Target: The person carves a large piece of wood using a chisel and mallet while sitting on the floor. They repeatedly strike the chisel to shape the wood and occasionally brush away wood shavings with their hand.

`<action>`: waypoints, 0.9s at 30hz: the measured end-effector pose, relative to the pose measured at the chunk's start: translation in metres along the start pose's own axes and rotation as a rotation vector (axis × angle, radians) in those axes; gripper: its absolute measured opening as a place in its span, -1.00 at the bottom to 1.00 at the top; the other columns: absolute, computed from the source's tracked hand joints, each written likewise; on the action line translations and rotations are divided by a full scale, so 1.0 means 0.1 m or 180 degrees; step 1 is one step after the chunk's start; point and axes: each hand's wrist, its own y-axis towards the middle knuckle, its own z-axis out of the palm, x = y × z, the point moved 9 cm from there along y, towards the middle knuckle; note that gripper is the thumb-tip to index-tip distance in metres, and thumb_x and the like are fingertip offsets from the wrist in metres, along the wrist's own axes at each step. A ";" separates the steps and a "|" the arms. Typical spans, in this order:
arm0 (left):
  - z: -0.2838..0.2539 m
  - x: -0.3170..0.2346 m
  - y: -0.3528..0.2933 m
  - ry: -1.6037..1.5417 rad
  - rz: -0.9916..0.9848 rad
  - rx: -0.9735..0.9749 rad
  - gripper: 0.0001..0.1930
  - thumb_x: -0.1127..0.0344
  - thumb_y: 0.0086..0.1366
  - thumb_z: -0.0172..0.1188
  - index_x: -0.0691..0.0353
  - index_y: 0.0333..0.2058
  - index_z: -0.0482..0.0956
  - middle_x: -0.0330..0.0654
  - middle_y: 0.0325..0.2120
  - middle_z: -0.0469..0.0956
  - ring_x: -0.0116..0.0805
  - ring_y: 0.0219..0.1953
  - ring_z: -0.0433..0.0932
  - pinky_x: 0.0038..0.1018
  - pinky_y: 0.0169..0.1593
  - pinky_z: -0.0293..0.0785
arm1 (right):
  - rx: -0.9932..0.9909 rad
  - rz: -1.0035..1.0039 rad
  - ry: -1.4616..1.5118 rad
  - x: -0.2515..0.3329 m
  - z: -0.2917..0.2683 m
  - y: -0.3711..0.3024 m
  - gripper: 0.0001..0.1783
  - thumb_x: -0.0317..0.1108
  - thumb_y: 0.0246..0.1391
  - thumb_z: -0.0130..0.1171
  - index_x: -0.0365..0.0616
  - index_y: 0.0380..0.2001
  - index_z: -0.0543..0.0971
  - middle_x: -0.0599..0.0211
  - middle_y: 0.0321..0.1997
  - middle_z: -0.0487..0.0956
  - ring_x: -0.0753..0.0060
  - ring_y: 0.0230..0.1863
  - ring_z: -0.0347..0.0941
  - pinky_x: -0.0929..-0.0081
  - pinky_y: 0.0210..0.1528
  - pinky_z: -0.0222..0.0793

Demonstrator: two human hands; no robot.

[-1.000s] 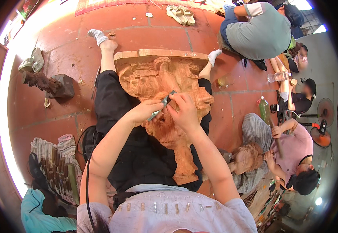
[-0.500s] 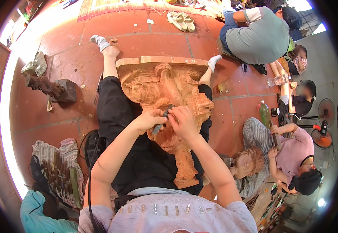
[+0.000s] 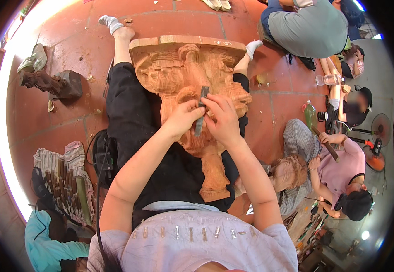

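A large reddish wood carving (image 3: 196,72) lies between my outstretched legs, its broad flat board at the far end and its narrow carved end near my lap. Over its middle I hold a dark grey strip of sandpaper (image 3: 204,92), standing nearly lengthwise to the carving. My left hand (image 3: 184,117) pinches it from the left, fingers closed. From the right, my right hand (image 3: 224,119) is closed on it too, thumb and fingertips at its edge. The carving's surface beneath both hands is hidden, and whether the strip touches the wood I cannot tell.
Wood-handled carving tools (image 3: 63,186) lie on a striped cloth at the left. A dark wooden piece (image 3: 65,86) and slippers (image 3: 36,59) are farther left. On the right, a co-worker in pink (image 3: 342,163) works beside a carved wooden head (image 3: 290,177); a green bottle (image 3: 310,115) stands near.
The strip has turned from slanting to nearly lengthwise and shows more of its length. My hands have shifted slightly on it. The view has tilted, so the carving sits higher in the picture.
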 end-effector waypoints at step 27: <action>0.04 0.26 -0.04 -0.0109 -0.0382 -0.0451 -0.81 0.23 0.41 -0.18 0.16 -0.15 0.34 -0.27 -0.67 0.44 -0.53 -0.74 0.36 -0.61 -0.75 0.17 | 0.0112 0.0019 -0.0091 -0.10 0.18 -0.22 -0.65 -0.47 -0.20 0.17 -0.14 -0.21 0.53 0.28 -0.18 0.50 0.17 -0.09 0.39 0.18 0.06 0.20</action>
